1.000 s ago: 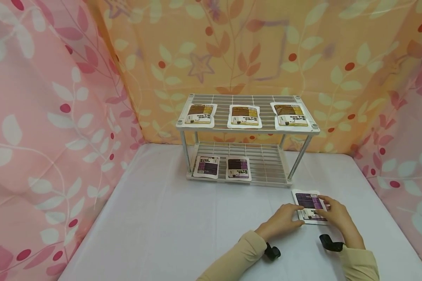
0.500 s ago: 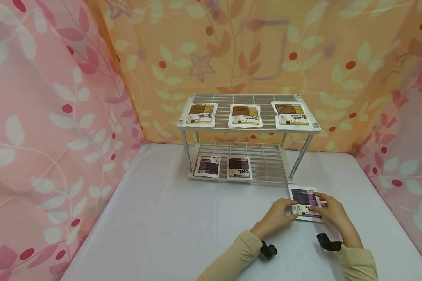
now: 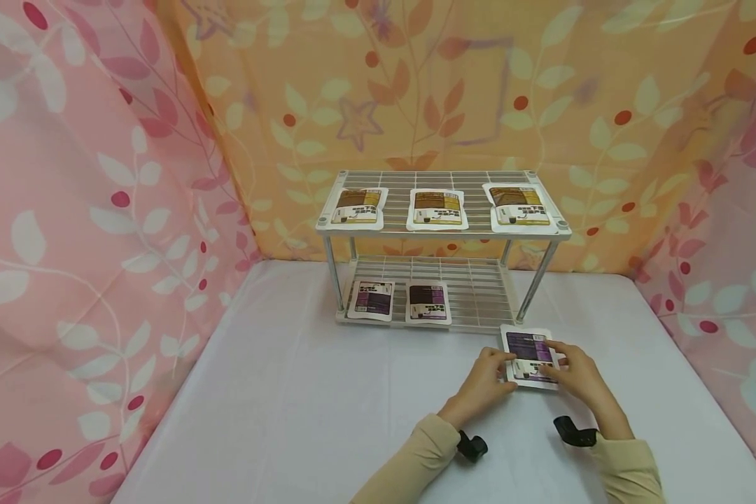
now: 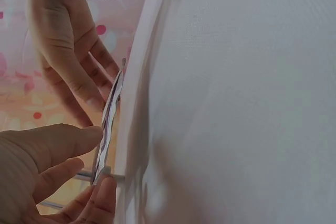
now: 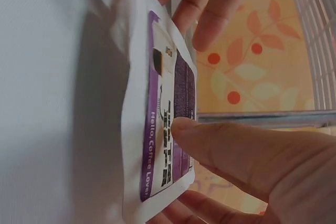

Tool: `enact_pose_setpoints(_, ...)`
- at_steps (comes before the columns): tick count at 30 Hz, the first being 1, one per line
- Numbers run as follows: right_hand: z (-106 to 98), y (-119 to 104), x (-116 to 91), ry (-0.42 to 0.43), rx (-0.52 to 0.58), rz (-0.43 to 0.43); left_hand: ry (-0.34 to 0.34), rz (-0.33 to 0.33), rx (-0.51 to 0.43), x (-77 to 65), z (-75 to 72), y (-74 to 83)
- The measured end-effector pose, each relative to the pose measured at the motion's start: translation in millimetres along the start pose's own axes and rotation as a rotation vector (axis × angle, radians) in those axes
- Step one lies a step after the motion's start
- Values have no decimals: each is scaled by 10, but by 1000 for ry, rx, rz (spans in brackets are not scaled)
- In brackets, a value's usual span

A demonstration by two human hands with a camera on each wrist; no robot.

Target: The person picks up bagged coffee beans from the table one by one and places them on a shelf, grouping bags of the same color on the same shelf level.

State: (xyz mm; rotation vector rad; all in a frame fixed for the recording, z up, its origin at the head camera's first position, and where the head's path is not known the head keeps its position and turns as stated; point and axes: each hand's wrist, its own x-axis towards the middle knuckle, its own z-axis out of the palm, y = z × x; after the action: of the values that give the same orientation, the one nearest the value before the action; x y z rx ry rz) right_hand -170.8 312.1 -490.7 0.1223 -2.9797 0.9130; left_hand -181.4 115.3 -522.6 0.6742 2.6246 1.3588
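Observation:
A white packet with a purple coffee label is held in front of the rack's right front corner. My left hand pinches its left edge, thumb on the near side. On the right, my right hand grips the other edge, with its thumb lying over the printed face. In the left wrist view the packet appears edge-on, between left fingers below and right fingers above. It is tilted and casts a shadow on the white cloth in the right wrist view.
A two-tier wire rack stands at the back. Three brown-and-yellow packets, including one in the middle, lie on top. Two purple packets lie on the lower shelf, one at left and one beside it. Patterned curtains surround the white table.
Both hands have carried the packet left and slightly toward the rack, to just before its right front leg. The packets on the rack have not moved.

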Motion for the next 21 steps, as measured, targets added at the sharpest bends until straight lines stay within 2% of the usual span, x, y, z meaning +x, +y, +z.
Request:
enact_pose_setpoints(7,90,-76,50,39,0,-91,43,20,27,-4,-76,-61)
enact_pose_setpoints(13,142,-128,75,36,22,-126,62,9,59,-6,-118,-140)
enact_pose_setpoints(21,196,-198,86,37,-3,-187,83,13,83,-35,-199,-185)
